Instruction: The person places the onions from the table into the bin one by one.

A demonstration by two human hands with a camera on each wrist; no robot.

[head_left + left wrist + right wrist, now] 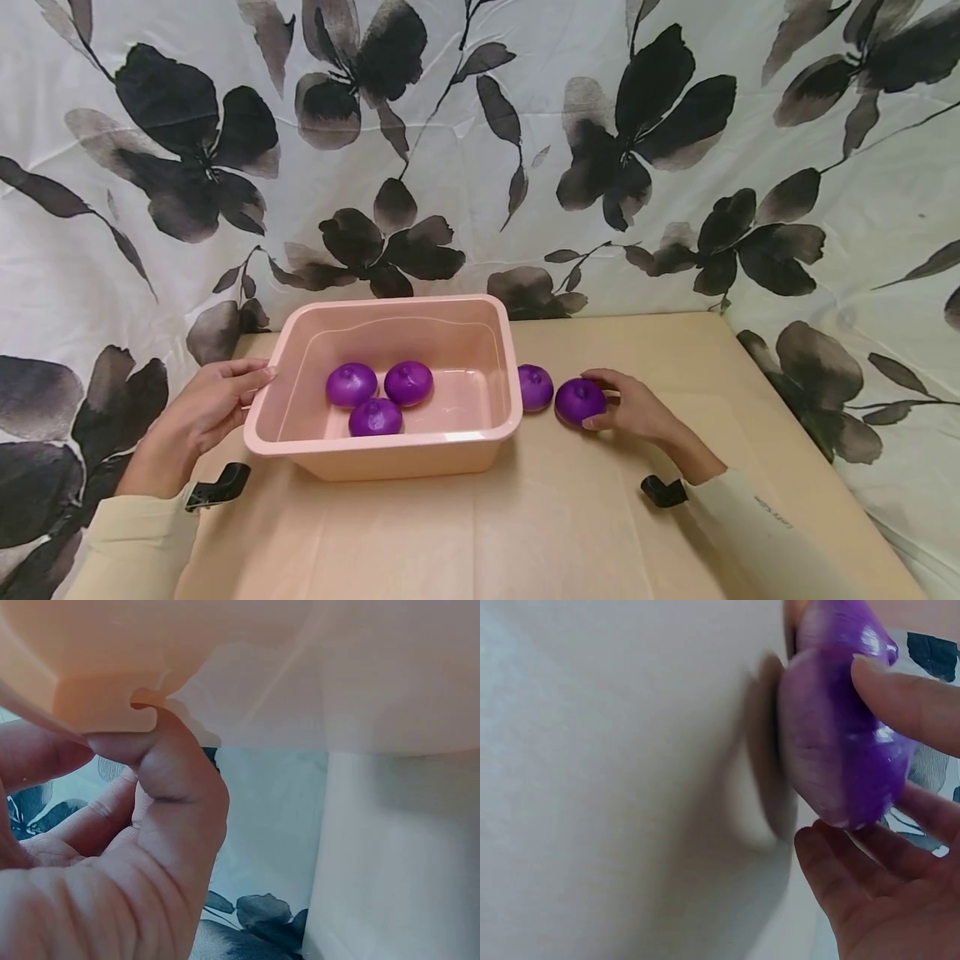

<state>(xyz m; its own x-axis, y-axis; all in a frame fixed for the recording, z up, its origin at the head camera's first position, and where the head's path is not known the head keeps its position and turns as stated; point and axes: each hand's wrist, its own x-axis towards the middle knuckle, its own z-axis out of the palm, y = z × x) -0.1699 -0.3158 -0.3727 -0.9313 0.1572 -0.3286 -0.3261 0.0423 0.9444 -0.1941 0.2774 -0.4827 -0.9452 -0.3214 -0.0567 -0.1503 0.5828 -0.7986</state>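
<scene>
A pink plastic tub [390, 460] stands on the table, tilted slightly toward me. Inside it lie three shiny purple, onion-like balls, one of them the front ball [376, 417]. At the tub's left end my left hand [217, 404] pinches the rim; the left wrist view shows the thumb [184, 769] bent against the rim's underside. To the right of the tub, my right hand [626, 408] holds another purple onion-like ball [580, 402] between thumb and fingers. In the right wrist view this ball [840, 742] is close to the tabletop. One more purple ball [536, 388] sits between it and the tub.
Beige covering lies over the table [570, 533]. White cloth with dark flowers [480, 167] hangs behind the table and down its sides. Black wrist mounts [217, 487] are strapped on at both sleeves.
</scene>
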